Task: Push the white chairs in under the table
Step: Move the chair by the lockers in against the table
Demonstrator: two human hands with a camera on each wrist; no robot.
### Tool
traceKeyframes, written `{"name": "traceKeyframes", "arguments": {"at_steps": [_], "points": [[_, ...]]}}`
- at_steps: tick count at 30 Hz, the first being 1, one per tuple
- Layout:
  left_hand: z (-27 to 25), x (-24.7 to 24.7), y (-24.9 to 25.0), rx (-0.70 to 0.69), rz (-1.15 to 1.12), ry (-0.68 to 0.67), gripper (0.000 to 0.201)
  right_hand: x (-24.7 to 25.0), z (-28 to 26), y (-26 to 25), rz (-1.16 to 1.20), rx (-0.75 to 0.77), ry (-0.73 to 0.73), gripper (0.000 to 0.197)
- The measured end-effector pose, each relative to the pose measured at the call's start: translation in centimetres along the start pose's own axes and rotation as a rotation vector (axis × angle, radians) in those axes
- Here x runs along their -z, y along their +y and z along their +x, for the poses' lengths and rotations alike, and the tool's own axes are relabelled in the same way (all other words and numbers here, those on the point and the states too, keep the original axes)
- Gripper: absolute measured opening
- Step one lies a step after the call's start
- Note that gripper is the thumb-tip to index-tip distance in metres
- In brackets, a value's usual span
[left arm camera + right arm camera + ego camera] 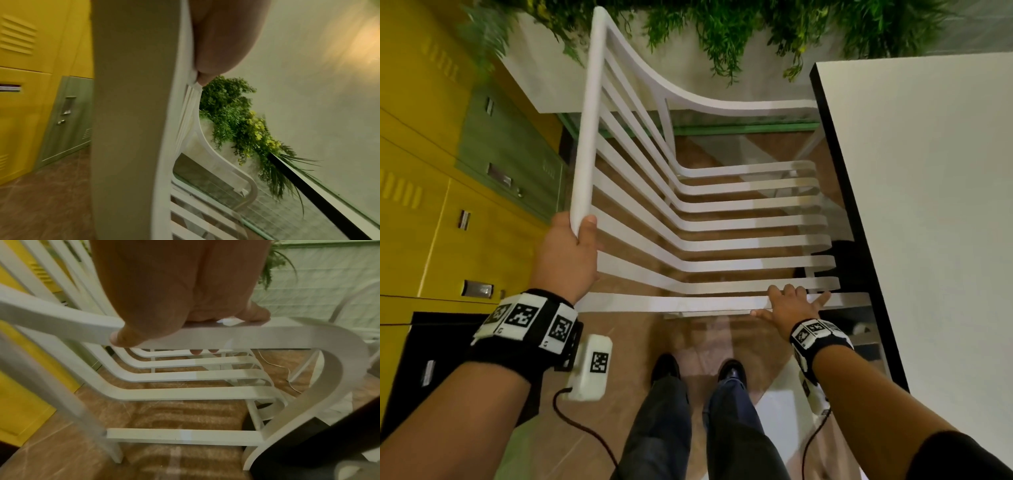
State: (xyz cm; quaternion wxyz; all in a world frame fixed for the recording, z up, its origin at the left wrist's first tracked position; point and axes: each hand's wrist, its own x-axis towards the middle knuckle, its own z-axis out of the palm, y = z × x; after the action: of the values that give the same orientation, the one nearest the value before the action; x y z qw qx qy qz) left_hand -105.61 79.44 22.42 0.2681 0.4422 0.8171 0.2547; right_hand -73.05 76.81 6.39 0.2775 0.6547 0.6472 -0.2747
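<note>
White chair (698, 219), slatted, stands on the tiled floor (688, 346) with its seat front just at the dark edge of the table (928, 205), which lies to your right; the seat is mostly still out from under it. Your left hand (568, 255) curls round the near end of the top rail of the backrest, thumb over the rail. Your right hand (792, 306) lies on the near side rail close to the table edge, fingers spread and wrapped over the bar. The slats run from the backrest toward the table, so the push should go along them, left to right; your left hand sits behind the load, your right nearer the table. The right wrist view shows fingertips (195, 351) hooked beneath the bar, hidden from the head view. The left wrist view shows only the rail and a thumb (222, 40), with lockers (30, 81) and plants (236, 121) beyond.
</note>
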Motion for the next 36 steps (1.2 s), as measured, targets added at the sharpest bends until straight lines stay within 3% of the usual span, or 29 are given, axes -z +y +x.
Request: {"name": "traceKeyframes", "arguments": {"at_steps": [27, 36], "points": [[0.6, -0.6, -2.1, -0.023, 0.11, 0.055, 0.041, -1.1, 0.1, -0.2, 0.045, -0.009, -0.019, 0.081], [0.0, -0.7, -1.6, -0.06, 0.263, 0.15, 0.044, -1.7, 0.1, 0.3, 0.025, 0.014, 0.009, 0.083]]}}
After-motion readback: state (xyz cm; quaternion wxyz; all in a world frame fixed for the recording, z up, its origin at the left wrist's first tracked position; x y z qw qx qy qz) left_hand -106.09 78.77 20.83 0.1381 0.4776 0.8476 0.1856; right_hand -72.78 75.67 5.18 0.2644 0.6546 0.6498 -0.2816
